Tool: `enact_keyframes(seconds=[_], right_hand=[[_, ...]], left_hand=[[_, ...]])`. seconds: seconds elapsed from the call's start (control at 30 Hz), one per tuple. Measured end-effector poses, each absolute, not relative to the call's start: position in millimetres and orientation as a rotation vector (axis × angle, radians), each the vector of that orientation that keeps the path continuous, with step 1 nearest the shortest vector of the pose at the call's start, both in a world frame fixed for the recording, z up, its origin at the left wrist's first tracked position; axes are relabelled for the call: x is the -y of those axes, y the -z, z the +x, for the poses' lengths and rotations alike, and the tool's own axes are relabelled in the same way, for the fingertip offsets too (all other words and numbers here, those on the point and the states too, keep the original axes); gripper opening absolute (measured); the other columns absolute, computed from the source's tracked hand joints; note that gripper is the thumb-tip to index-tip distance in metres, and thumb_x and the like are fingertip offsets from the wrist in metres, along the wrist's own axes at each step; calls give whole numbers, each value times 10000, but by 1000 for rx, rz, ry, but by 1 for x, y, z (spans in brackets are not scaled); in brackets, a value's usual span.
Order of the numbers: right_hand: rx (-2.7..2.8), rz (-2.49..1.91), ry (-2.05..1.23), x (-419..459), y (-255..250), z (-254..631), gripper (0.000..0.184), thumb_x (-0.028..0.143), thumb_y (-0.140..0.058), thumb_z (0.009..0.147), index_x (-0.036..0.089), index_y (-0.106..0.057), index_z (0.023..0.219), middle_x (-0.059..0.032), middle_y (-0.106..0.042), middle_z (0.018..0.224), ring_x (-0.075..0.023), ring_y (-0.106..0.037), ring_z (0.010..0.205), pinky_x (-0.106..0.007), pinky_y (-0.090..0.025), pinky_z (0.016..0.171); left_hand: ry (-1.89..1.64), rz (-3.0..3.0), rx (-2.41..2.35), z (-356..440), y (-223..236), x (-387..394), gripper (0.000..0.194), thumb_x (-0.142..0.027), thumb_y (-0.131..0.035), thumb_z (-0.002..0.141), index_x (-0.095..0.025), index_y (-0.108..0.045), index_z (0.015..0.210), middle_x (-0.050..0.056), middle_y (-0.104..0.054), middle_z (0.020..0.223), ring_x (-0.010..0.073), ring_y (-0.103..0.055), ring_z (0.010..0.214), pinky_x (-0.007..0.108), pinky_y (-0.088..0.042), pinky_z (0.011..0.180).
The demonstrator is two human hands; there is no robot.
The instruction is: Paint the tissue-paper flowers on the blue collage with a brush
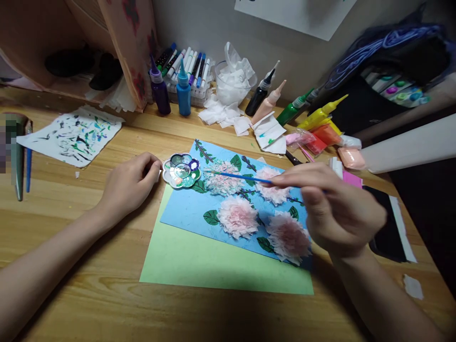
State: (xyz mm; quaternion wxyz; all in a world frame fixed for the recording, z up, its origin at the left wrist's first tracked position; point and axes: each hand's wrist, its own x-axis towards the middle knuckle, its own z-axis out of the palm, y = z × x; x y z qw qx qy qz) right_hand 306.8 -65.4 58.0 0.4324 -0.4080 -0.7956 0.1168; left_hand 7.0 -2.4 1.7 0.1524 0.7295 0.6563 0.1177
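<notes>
In my right hand (338, 209) is a thin blue paintbrush (245, 178), pinched between thumb and fingers, its tip pointing left over a tissue-paper flower (223, 180) flecked with teal. Whether the bristles touch the petals I cannot tell. My left hand (133, 180) rests on the table with curled fingers, its fingertips at the left edge of a flower-shaped paint palette (173, 178). Paint in green, white and purple sits in the palette's wells. Pink tissue flowers (238, 217), green leaves and dark twigs cover the blue board (188, 213), which lies on a light green sheet (213, 270).
Paint bottles (183, 95), a marker box (192, 69) and a tub of tissues (235, 80) line the back. A paint-stained cloth (81, 137) and brushes (28, 166) lie left. On the right are clay packets (322, 135) and a black phone-like slab (386, 228).
</notes>
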Motion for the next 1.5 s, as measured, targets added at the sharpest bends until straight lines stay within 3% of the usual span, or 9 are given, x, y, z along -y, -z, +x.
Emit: enact_keyframes(seconds=[0.37, 1.27, 1.37, 1.5], right_hand=[[2230, -956, -328, 63, -41, 288, 228, 115, -482, 862, 157, -619, 1040, -58, -714, 903, -141, -628, 863, -291, -515, 792], [2071, -1114, -512, 60, -43, 292, 244, 144, -424, 897, 223, -623, 1015, -19, -703, 943, -126, -638, 894, -275, -498, 770], [1972, -1113, -512, 58, -45, 298, 249, 159, -427, 894, 238, -639, 996, -17, -699, 922, -135, -641, 833, -294, -507, 719], [1662, -1001, -351, 50, -48, 312, 225, 172, -463, 859, 219, -680, 821, -27, -663, 723, -164, -628, 681, -329, -475, 568]], left_hand=[[-364, 2093, -1877, 5, 2, 1, 298, -413, -338, 886, -227, -570, 863, 13, -653, 858, 183, -567, 747, 279, -345, 614], [-356, 2097, -1852, 6, 0, 2, 302, -406, -330, 896, -217, -565, 869, 27, -651, 859, 183, -559, 752, 271, -335, 614], [-334, 2089, -1866, 6, -1, 2, 310, -420, -328, 893, -221, -565, 874, 28, -648, 858, 184, -560, 754, 273, -342, 618], [-309, 2082, -1891, 7, -2, 2, 309, -428, -331, 888, -226, -564, 883, 25, -648, 862, 183, -558, 742, 275, -332, 601]])
